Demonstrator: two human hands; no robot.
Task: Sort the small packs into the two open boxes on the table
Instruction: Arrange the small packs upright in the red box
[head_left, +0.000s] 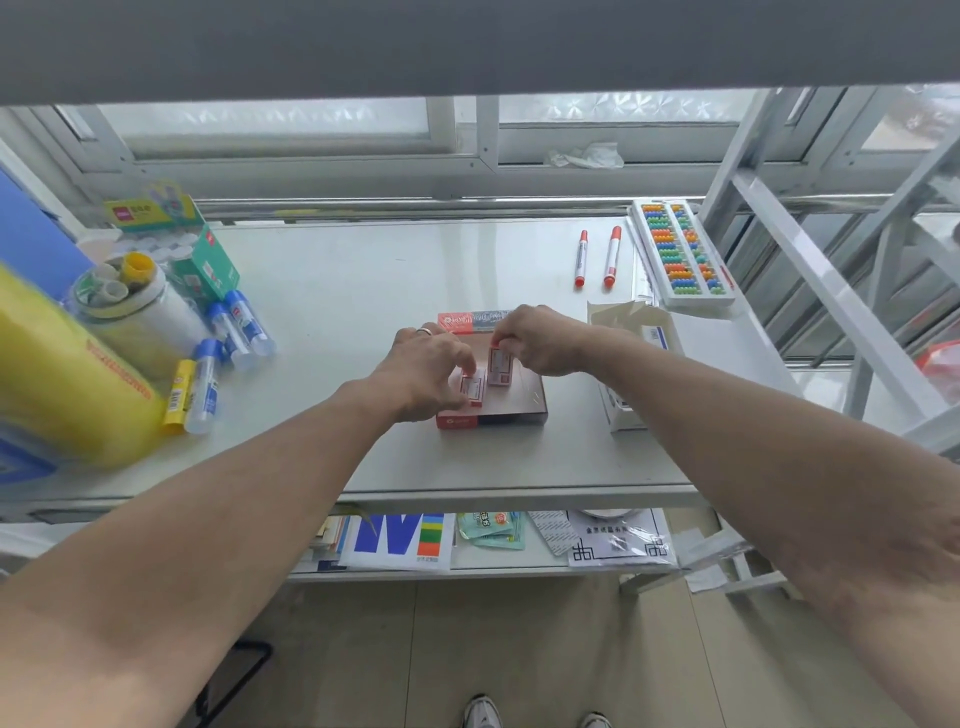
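1. my left hand (426, 374) pinches one small pack (471, 389), fingers clamped on its top edge; the pack stands inside the open red box (511, 410) at its left side.
2. my right hand (540, 340) pinches a second pack (500, 370), fingertips closed on its upper end; it stands upright just beside the first, further back in the same box.
3. the red box sits in the middle of the white table (363, 291), its lid flap raised behind my hands.
4. a white open box (628, 332) lies just to the right, partly hidden by my right forearm.
5. two red markers (597, 257) and an abacus (680, 254) lie at the far right.
6. glue bottles (239, 327) and a yellow bag (62, 374) crowd the left edge.
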